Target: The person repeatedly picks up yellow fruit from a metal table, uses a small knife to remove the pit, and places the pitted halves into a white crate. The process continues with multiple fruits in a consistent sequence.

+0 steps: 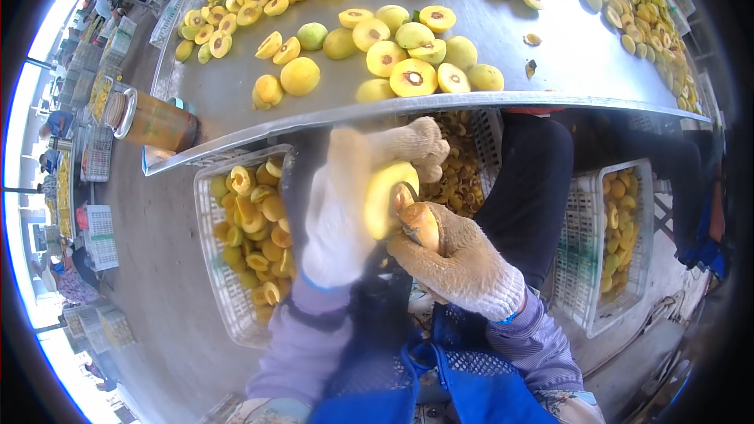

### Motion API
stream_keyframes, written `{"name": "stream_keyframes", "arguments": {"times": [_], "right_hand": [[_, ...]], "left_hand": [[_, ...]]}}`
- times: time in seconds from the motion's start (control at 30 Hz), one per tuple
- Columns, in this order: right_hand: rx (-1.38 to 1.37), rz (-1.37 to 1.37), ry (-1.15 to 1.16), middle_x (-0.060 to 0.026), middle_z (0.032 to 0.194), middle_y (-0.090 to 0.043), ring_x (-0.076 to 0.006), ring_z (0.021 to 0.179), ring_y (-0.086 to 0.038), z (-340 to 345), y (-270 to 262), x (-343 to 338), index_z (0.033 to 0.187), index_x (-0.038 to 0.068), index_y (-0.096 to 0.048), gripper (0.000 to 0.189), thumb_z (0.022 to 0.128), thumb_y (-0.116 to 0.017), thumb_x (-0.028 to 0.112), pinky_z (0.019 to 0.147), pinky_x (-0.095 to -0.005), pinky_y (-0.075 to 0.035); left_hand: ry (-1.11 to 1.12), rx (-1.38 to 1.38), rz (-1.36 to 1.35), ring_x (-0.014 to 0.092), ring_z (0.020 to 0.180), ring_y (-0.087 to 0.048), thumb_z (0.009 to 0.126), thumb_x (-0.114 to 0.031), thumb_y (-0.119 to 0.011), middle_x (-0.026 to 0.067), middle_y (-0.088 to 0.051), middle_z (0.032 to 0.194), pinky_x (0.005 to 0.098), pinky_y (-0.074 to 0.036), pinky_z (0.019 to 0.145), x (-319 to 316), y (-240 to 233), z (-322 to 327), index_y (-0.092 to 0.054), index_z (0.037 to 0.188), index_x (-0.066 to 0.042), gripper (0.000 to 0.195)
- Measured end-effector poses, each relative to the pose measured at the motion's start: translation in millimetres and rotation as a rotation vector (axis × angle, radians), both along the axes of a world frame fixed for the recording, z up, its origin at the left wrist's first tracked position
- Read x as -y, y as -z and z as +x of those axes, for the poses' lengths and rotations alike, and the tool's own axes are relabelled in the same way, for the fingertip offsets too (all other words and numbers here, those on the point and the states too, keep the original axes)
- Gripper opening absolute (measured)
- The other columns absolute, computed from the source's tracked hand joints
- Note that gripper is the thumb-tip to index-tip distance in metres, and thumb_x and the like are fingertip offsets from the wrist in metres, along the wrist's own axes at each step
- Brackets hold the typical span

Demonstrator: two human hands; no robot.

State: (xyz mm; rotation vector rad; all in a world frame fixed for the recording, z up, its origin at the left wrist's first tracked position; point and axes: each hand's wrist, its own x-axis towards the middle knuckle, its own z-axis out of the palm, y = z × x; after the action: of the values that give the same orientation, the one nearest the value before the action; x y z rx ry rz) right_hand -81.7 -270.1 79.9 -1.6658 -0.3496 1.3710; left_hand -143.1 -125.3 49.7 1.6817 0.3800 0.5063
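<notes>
My left hand (344, 200), in a white and tan knit glove and partly blurred by motion, curls around a halved yellow stone fruit (380, 197), likely a peach. The cut side faces right. My right hand (462, 256), gloved in the same knit, grips a small pitting tool (404, 197) whose brownish, spoon-like tip meets the cut face. A shiny orange-brown cover seems to lie over the right thumb; its handle is hidden in the fist. Under both hands, between my knees, sits a crate of brown-yellow scraps (453, 171).
A metal table (218, 85) with a raised rim carries halved fruits (412, 76) and larger heaps. Left of my legs stands a white plastic crate (206, 247) of fruit halves; another crate (574, 253) is at right. A jar of brown liquid (156, 121) stands at the table's left corner.
</notes>
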Motion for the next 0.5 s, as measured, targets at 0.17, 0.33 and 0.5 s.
{"name": "stream_keyframes", "arguments": {"times": [0.17, 0.33, 0.5], "right_hand": [[0.122, 0.084, -0.031, -0.0125, 0.081, -0.069, -0.0203, 0.073, -0.070, -8.6, 11.5, 4.2, 0.113, 0.003, -0.060, 0.037, 0.091, -0.066, 0.032, 0.067, -0.0347, -0.053], [0.063, 0.103, 0.039, -0.0113, 0.080, -0.070, -0.0183, 0.074, -0.070, -19.9, 1.4, 0.0, 0.114, 0.002, -0.060, 0.037, 0.090, -0.068, 0.029, 0.067, -0.0335, -0.053], [0.091, 0.064, 0.068, -0.0105, 0.079, -0.070, -0.0167, 0.073, -0.070, -29.6, 1.2, -2.8, 0.114, 0.001, -0.061, 0.036, 0.090, -0.069, 0.028, 0.066, -0.0328, -0.053]], "left_hand": [[0.258, -0.325, -0.684, 0.023, 0.088, -0.068, 0.100, -0.050, -0.047, 0.0148, -0.070, 0.100, 0.0329, -0.054, 0.079, -20.9, -29.1, 0.1, -0.064, 0.119, 0.004, 0.060], [0.225, -0.076, -0.929, 0.028, 0.090, -0.068, 0.101, -0.056, -0.041, 0.0202, -0.069, 0.105, 0.0361, -0.056, 0.083, -13.4, -18.1, -8.3, -0.064, 0.113, 0.009, 0.071], [0.248, 0.037, -0.976, 0.029, 0.091, -0.068, 0.102, -0.056, -0.039, 0.0214, -0.068, 0.106, 0.0387, -0.057, 0.083, -11.6, -15.6, -21.2, -0.063, 0.113, 0.009, 0.071]]}}
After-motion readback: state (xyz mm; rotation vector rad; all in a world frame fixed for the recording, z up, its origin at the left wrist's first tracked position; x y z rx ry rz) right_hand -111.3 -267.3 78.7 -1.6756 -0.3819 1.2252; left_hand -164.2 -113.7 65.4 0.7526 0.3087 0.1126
